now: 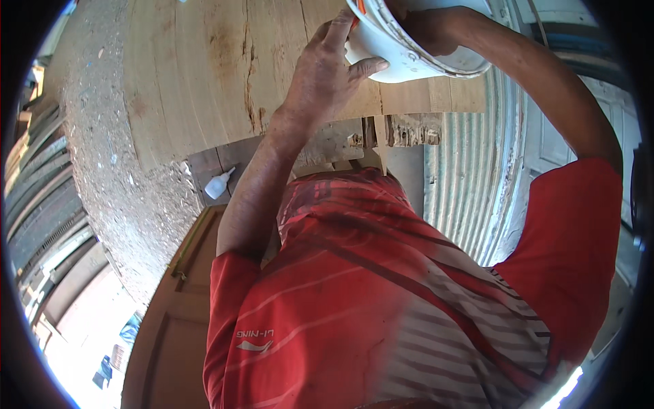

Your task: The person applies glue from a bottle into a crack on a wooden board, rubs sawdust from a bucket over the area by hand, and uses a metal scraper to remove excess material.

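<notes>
A white plastic bucket (398,61) is tipped on its side at the top of the view, its rim turned toward the right. My left hand (330,65) grips it from the left, with the thumb pressed along the outer wall and the fingers around its far side. An orange-red patch shows by those fingers. My right hand (436,33) reaches into the bucket's mouth from the right. Its fingers are hidden inside, so what they touch cannot be seen. Beneath the bucket lies a broad wooden panel (194,75) with dark cracks and stains.
A small white squeeze bottle (217,185) lies left of my left forearm. Corrugated metal sheeting (463,170) stands to the right. At the lower left is a brown panelled door (160,334). Long boards (48,184) are stacked along the far left, beside debris-strewn ground (109,143).
</notes>
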Available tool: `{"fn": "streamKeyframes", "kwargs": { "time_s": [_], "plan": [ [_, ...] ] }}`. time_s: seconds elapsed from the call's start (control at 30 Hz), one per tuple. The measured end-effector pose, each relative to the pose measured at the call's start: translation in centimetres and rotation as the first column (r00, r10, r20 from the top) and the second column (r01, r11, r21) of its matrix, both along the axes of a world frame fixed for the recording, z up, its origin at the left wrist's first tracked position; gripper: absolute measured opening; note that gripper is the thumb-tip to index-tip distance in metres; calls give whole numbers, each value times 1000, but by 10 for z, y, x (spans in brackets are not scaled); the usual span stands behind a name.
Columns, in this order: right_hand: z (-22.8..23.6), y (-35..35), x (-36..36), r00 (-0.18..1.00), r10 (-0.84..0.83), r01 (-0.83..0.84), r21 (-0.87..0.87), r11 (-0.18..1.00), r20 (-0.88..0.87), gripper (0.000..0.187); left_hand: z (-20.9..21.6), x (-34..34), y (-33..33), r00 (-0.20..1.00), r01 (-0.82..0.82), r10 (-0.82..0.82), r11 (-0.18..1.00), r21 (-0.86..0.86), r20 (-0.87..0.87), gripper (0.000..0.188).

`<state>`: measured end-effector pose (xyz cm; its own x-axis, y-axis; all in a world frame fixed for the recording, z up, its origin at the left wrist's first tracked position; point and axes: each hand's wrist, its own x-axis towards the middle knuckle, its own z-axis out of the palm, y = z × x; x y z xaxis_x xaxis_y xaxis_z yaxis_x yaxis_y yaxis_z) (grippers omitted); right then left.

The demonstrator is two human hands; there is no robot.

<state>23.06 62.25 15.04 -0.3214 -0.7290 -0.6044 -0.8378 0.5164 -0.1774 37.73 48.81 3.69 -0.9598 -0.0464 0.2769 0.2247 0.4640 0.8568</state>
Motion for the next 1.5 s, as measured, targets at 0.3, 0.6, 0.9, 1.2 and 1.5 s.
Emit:
{"fn": "streamKeyframes", "kwargs": {
  "time_s": [0.3,0.6,0.9,1.2,1.5],
  "plan": [
    [-27,15,3,993,89,-95,70,993,79,24,-10,18,27,993,-101,95,991,84,67,93],
    [-29,8,3,996,16,-30,169,985,83,29,-2,25,47,977,-209,203,973,99,65,87],
    [-9,30,0,895,-407,434,149,888,-182,36,-24,11,56,986,-164,167,973,161,-3,85],
    [97,129,-3,938,-226,44,-558,829,-262,17,-42,-30,71,995,10,-42,946,324,91,70],
    [-10,125,90,961,-151,260,-562,785,233,16,-32,127,84,819,-216,-262,684,697,510,48]
  ]
}}
